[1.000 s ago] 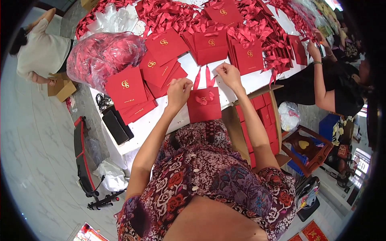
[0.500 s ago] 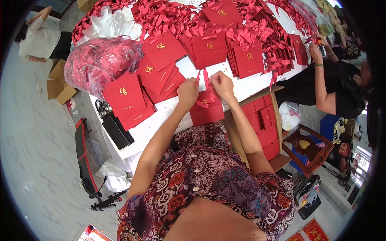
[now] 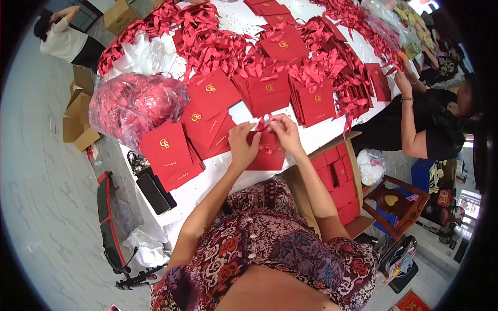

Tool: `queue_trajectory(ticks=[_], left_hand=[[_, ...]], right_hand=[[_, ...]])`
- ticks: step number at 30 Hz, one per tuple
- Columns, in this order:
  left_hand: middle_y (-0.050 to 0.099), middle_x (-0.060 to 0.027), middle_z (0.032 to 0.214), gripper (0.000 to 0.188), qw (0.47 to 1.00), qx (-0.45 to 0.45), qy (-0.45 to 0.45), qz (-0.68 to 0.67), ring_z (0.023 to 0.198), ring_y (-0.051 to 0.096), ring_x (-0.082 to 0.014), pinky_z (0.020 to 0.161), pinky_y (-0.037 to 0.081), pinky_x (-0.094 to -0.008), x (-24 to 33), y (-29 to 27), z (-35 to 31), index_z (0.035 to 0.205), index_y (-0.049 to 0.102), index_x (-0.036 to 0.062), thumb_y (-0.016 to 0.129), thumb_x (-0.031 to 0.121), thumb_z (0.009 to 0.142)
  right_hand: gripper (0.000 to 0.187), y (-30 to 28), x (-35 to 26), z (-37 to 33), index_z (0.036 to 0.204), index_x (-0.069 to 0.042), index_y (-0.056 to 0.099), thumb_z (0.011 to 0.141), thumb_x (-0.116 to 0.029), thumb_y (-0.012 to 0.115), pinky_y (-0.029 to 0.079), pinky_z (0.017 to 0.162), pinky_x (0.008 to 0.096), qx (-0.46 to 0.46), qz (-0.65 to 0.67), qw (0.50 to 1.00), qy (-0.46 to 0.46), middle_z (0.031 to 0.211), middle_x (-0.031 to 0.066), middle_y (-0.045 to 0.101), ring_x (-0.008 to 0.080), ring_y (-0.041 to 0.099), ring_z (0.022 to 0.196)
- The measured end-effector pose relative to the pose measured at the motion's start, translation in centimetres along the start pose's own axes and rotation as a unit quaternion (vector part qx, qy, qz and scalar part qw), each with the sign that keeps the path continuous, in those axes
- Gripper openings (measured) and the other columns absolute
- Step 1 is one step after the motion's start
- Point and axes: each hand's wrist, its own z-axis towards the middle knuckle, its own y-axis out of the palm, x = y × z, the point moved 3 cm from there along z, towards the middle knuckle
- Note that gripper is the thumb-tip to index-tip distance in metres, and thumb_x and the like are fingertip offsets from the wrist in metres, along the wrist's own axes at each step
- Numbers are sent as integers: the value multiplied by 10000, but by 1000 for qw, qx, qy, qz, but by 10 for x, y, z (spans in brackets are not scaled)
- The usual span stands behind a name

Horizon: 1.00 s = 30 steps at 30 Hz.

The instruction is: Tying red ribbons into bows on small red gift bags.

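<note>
A small red paper gift bag [image 3: 265, 160] lies at the table's near edge, right in front of me. My left hand [image 3: 243, 146] is closed at the bag's upper left, its fingertips on a red ribbon [image 3: 264, 123]. From the right, my right hand [image 3: 286, 133] pinches the same ribbon close to the left fingertips. The fingers partly cover the ribbon and the bag's top edge. Just beyond my hands stands a row of finished-looking red bags [image 3: 270, 93] with ribbon tops. More flat red bags [image 3: 165, 147] overlap in piles on the left.
A clear plastic sack of red ribbon [image 3: 137, 106] and a black phone [image 3: 154, 193] sit to the left. An open carton of red packs [image 3: 334, 171] is by my right arm. At the right, another person's hand [image 3: 403, 83] handles a ribbon. Ribbon heaps [image 3: 218, 57] cover the far table.
My hands have come closer together over the ribbon, which was stretched up between them before. The view has shifted a little, so the table things sit lower in the picture.
</note>
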Motion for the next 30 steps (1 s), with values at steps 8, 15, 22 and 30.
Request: queue_trajectory(ticks=[8, 15, 22, 30], left_hand=[[692, -210, 1110, 618, 918, -162, -169, -322, 1016, 685, -233, 895, 525, -363, 0, -9, -10, 1253, 572, -38, 811, 316, 806], [734, -188, 978, 462, 933, -205, -134, -262, 915, 720, -264, 823, 550, -380, 23, -12, -24, 1118, 652, -43, 794, 258, 798], [740, -143, 988, 412, 925, -161, -170, -300, 873, 715, -210, 797, 557, -337, 18, -11, 17, 1126, 656, -21, 783, 227, 822], [729, -82, 1028, 283, 871, -26, -173, -459, 894, 676, -125, 805, 552, -290, 39, -12, 104, 1124, 659, -22, 743, 78, 873]], right_hand=[[100, -20, -28, 27, 1048, -15, 621, 987, -85, 586, 498, 722, 219, 5, 56, 998, 2, 879, -1, 637, 65, 598, 805], [80, -23, -59, 66, 1021, -15, 634, 968, -66, 602, 480, 721, 211, 39, -30, 996, -76, 864, -22, 629, 45, 579, 808], [320, -15, -93, 72, 1272, -11, 556, 970, -95, 619, 492, 890, 276, 119, -104, 980, -124, 1125, 82, 633, 141, 601, 993], [479, -22, -72, 51, 1376, -21, 445, 962, -150, 648, 496, 916, 303, 125, -55, 983, -121, 1249, 164, 596, 197, 598, 1113]])
